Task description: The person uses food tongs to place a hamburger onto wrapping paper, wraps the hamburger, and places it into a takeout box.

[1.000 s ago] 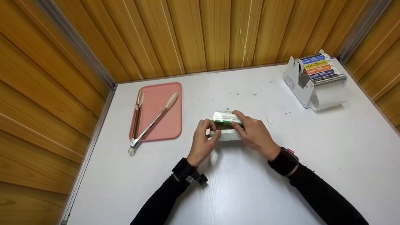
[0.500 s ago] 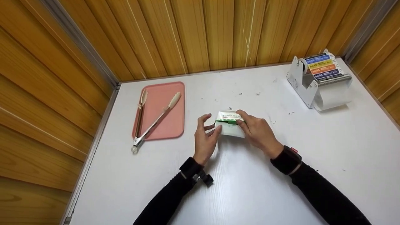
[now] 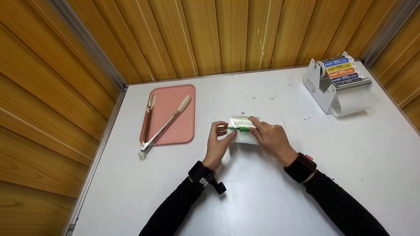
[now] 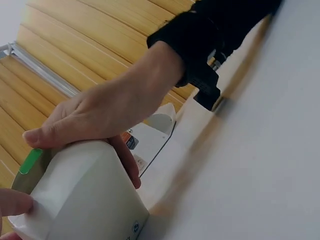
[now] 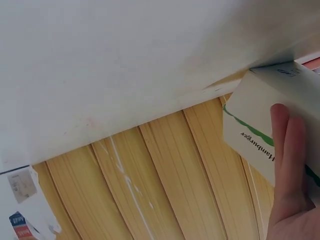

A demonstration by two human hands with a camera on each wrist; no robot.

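A white paper hamburger box (image 3: 242, 138) stands mid-table, its lid (image 3: 239, 122) lowered toward the near wall. "Hamburger" is printed beside a green wavy line in the right wrist view. A green tab (image 3: 244, 129) shows at the lid's near edge, and a thin dark gap lies left of it. My left hand (image 3: 217, 144) holds the left end, thumb on the near wall and fingers bent at the side. My right hand (image 3: 275, 141) grips the right end, with a finger over the lid and the thumb near its front edge. The box's inside is hidden.
Metal tongs (image 3: 164, 127) with pale tips lie spread across a pink tray (image 3: 187, 131) at the left. A white label dispenser (image 3: 323, 93) with several coloured rolls stands at the back right. Wood-panelled walls (image 3: 210, 36) border the table.
The raised lid has come down toward the near wall, narrowing the opening. My left fingers lifted off the left end and bent back against it. My right hand kept its grip.
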